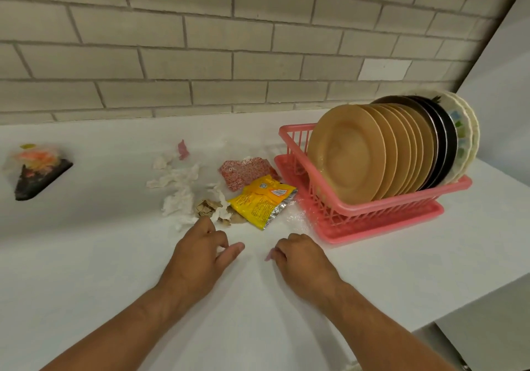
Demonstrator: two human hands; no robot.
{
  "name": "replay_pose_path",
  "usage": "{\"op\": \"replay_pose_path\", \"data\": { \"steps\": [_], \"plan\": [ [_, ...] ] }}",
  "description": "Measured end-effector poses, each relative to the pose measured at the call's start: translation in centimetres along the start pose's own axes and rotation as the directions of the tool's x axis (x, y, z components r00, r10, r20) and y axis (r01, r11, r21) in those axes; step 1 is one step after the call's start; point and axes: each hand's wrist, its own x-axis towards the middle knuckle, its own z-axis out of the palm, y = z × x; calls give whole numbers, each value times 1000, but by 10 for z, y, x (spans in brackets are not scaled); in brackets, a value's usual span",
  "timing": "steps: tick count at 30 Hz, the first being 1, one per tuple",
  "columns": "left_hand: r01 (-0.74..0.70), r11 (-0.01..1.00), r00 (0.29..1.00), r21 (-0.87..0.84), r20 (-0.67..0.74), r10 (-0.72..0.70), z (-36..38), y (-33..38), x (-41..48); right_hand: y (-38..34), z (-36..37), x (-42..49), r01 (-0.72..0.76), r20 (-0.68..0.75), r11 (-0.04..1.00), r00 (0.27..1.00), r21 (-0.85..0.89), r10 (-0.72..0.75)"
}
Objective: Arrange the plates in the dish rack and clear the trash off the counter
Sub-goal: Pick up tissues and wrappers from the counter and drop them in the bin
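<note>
1. Evidently the step in hand is clearing trash: the white counter (114, 270) has litter heaped at its middle, and both hands hover at the heap's near edge.
2. The plate half looks finished. The pink dish rack (372, 218) stands at the counter's right end, and the plates (347, 152) sit in it on edge in a tight row: tan in front, dark behind, pale patterned last.
3. The trash lies just left of the rack. A yellow packet (262, 201) with a foil edge touches the rack's base, with a red-patterned wrapper (243, 171) behind it. Torn white tissue (177, 195) and a brown crumpled scrap (206, 207) lie to their left. All of it looks light and crushable.
4. The left hand (198, 258) has curled fingers and its thumb out, just short of the tissue. A fleck of white shows beneath it, but I cannot tell whether it is held. The right hand (301, 261) is curled.
5. That right hand pinches a small pink scrap (269, 255) at its fingertips. The next move probably calls for raking the loose pieces together and gathering them in handfuls, since the thin shreds may slip free.
</note>
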Motion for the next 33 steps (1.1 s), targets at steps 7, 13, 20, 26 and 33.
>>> {"op": "replay_pose_path", "data": {
  "steps": [7, 13, 20, 26, 33],
  "plan": [
    [118, 988, 990, -103, 93, -108, 12, 17, 3, 15, -23, -9, 26, 51, 997, 998, 74, -30],
    [137, 986, 975, -93, 188, -118, 13, 22, -8, 16, -37, 4, 17, -28, 1000, 999, 11, -16],
    [148, 989, 982, 14, 112, -149, 9, 20, -13, 18, -42, 40, -243, -174, 970, 957, -34, 233],
    [160, 985, 983, 62, 86, -165, 13, 14, -13, 22, -27, 44, -279, -226, 902, 951, -330, 212],
    [239, 971, 970, 29, 34, -240, 7, 7, -5, 28, -20, 36, -201, -246, 948, 959, -246, 139]
  ]
}}
